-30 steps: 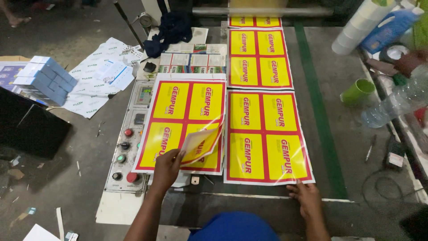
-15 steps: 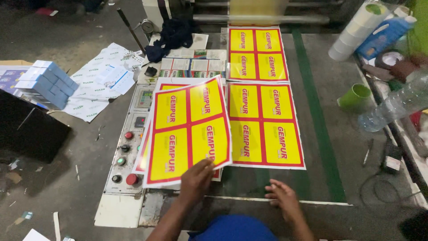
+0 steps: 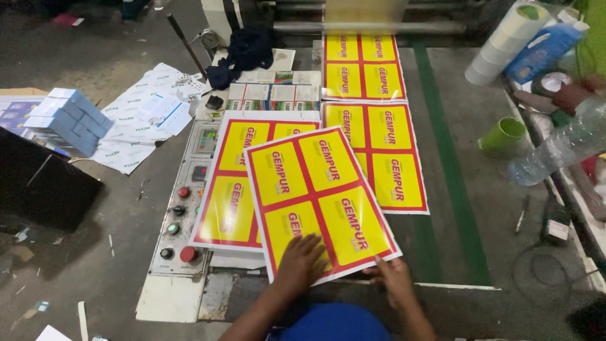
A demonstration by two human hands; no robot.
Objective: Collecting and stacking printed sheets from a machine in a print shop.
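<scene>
A yellow-and-red printed sheet (image 3: 319, 196) is seen tilted across the lower centre of the frame, its four yellow panels framed in red. It is pressed down near its bottom edge by the left hand (image 3: 302, 260), laid flat with fingers spread over the lower-left panel. The lower right corner is met by the right hand (image 3: 392, 278), fingers closed lightly along the edge; whether the sheet is pinched there cannot be told. Beneath it, a second matching sheet (image 3: 230, 189) is shown lying to the left, partly covered. Further sheets (image 3: 385, 158) are laid in a line toward the upper centre. A control panel with red and green buttons (image 3: 180, 221) is seen at left, a green cup (image 3: 502, 136) at right, and a clear plastic bottle (image 3: 562, 148) beside it.
</scene>
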